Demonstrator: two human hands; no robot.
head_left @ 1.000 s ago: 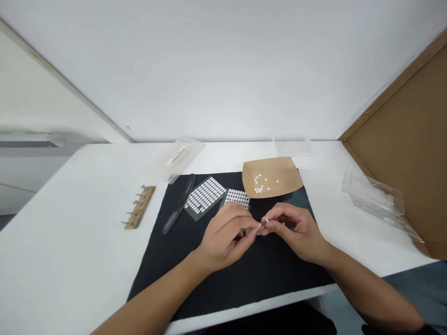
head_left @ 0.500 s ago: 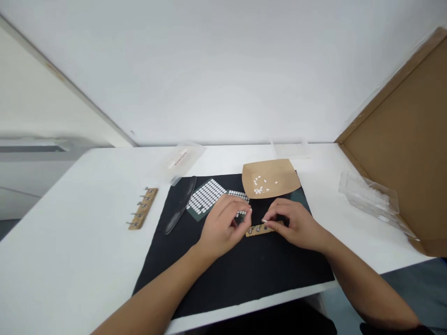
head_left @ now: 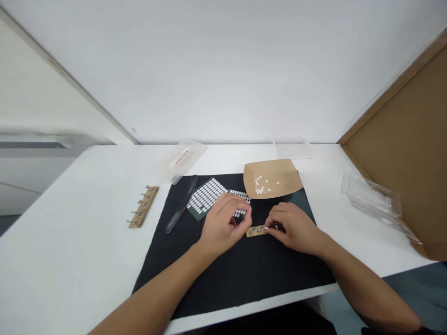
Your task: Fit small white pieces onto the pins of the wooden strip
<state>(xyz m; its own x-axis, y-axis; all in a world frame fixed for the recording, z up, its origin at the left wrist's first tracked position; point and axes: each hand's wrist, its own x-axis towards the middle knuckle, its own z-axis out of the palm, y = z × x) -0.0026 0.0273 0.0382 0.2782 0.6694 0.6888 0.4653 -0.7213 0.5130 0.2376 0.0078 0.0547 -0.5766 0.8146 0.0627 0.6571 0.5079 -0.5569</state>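
My right hand pinches a small white piece between thumb and fingertips, low over a short wooden strip with metal posts. The hand covers the strip's right end. To the left, my left hand has thumb and forefinger pressed together beside the strip's left end. A speck of white shows at its fingertips, too small to name. Behind that hand lie a sheet of white ovals and a second, partly hidden sheet of ovals. A brown paper tray holds several loose white pieces.
A black cloth covers the middle of the white table. On it lies a long black curved object. Another strip with posts lies left. A clear plastic box stands right near a cardboard panel; a translucent pouch lies behind.
My right hand has lowered slightly, bringing the white piece down to the wooden strip and covering more of its right end. My left hand stays nearly still.
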